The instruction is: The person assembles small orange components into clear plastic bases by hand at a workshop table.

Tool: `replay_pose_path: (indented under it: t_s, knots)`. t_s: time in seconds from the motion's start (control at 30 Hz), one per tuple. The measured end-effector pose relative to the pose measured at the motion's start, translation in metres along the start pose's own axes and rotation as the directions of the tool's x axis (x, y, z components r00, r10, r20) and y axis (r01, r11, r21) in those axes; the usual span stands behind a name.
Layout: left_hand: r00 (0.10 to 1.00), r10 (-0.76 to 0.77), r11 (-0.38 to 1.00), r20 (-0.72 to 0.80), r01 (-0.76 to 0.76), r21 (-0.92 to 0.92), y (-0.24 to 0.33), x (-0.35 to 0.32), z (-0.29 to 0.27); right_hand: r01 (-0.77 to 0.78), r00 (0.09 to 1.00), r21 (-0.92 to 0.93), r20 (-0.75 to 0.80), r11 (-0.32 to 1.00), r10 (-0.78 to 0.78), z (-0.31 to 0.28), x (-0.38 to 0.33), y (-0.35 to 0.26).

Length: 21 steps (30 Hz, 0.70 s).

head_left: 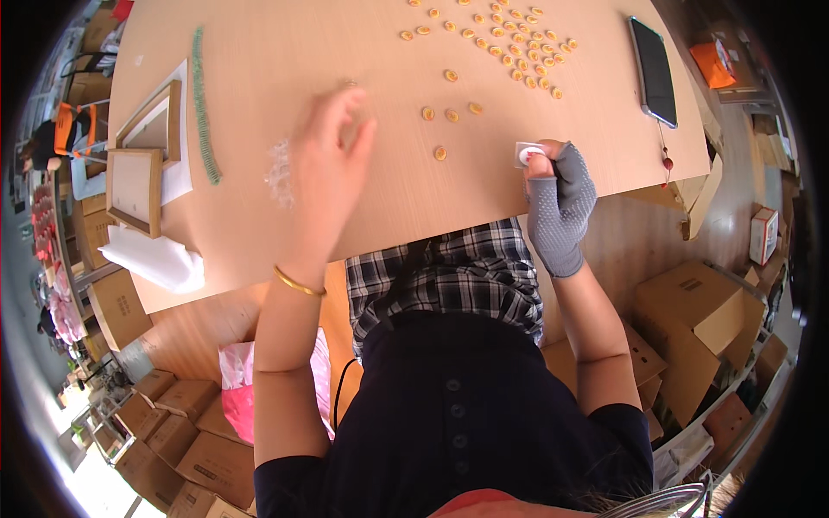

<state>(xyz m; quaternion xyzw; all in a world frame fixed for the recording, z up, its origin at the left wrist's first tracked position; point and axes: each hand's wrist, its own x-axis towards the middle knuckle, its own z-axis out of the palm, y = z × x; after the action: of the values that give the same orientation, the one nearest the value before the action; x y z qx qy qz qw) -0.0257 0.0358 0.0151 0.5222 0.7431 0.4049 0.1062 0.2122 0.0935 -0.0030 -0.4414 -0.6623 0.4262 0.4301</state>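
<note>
My left hand (332, 155), bare and with a gold bangle (299, 282) at the wrist, hovers over the table, blurred by motion. Its thumb stands apart from the fingers, and I see nothing held between them. A tiny piece (351, 84) lies at its fingertips, too small to name. In a grey dotted fingerless glove, my right hand (560, 203) pinches a small white square piece (528, 154) with a round white middle near the table's front edge. Several small oval yellow-orange pieces (452, 115) lie between the hands, with a larger scatter of them (518, 50) further back.
A phone (654, 73) lies at the table's right. On the left are a green beaded strand (202, 104), wooden frames (134, 192) and a white wrapped bundle (155, 259). Clear plastic bits (281, 175) sit beside my left hand. Cardboard boxes (691, 311) stand on the floor.
</note>
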Motion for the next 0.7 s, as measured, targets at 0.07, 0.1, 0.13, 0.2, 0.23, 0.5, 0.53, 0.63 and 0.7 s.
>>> replay_pose_path:
  t_s: [0.07,0.1,0.13,0.2,0.23,0.5,0.53,0.63,0.7]
  knots:
    - [0.993,0.095,0.984,-0.071,-0.082,0.161,-0.009,0.016,-0.005,0.075,0.995,-0.033,0.066,0.997,-0.072,0.002,0.003,-0.007]
    - [0.986,0.147,0.972,-0.077,-0.130,0.198,-0.016,0.022,-0.004,0.147,0.981,-0.071,0.135,0.987,-0.136,0.004,0.005,-0.008]
    - [0.976,0.200,0.956,-0.081,-0.177,0.235,-0.021,0.026,-0.002,0.204,0.961,-0.049,0.202,0.978,-0.190,0.006,0.008,-0.009]
    - [0.989,0.138,0.973,-0.056,-0.125,0.194,-0.029,0.033,0.003,0.406,0.885,-0.021,0.259,0.914,-0.387,0.016,0.010,-0.004]
    - [0.997,0.071,0.986,-0.024,-0.066,0.150,-0.032,0.034,0.004,0.583,0.770,0.012,0.312,0.812,-0.557,0.021,0.009,-0.001]
    - [0.991,0.118,0.987,-0.059,-0.110,0.121,-0.028,0.019,0.005,0.418,0.851,-0.171,0.416,0.892,-0.319,0.033,0.004,-0.010]
    - [0.991,0.114,0.988,-0.072,-0.105,0.117,-0.023,0.015,0.004,0.416,0.868,-0.213,0.382,0.884,-0.317,0.029,0.006,-0.008]
    - [0.993,0.107,0.988,-0.043,-0.101,0.121,-0.009,0.008,0.001,0.381,0.896,-0.105,0.285,0.919,-0.339,0.024,0.015,-0.002]
    - [0.995,0.096,0.990,-0.033,-0.092,0.103,-0.009,0.005,0.002,0.355,0.909,-0.069,0.259,0.932,-0.327,0.023,0.015,-0.004]
